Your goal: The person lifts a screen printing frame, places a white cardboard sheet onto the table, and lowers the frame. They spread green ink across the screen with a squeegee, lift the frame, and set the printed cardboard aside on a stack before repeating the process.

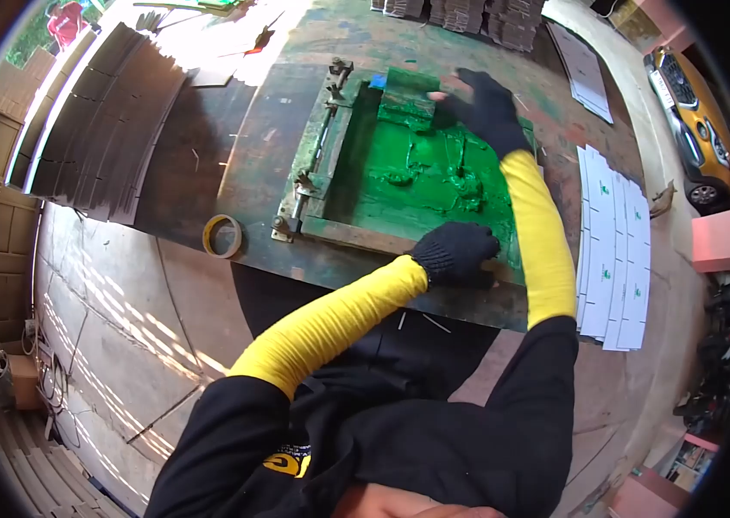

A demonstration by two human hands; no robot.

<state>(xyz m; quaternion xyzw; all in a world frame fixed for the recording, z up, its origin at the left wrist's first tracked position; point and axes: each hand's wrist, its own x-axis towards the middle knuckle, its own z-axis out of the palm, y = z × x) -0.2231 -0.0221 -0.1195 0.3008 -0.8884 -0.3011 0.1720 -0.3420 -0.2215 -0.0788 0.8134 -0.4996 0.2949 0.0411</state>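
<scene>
A screen printing frame [356, 233] lies on the table, its mesh thickly smeared with wet green ink [442, 168]. At the frame's near edge, my left hand [458, 252], in a black knit glove, is closed on the wooden rim. My right hand [490, 108], gloved with bare fingertips showing, is over the far right part of the frame, slightly blurred. Its thumb and fingers are apart, with the thumb tip right at the end of a green-coated squeegee [408, 97]. That squeegee rests at the frame's far side. Metal hinge clamps [304, 183] run along the frame's left side.
White printed cardboard sheets [606, 250] lie to the right. A tall stack of brown cardboard [97, 121] stands at the left, more stacks [460, 17] at the back. A tape roll [223, 236] sits at the table's near edge. A person in red [65, 24] is far off; a yellow car [697, 121] stands right.
</scene>
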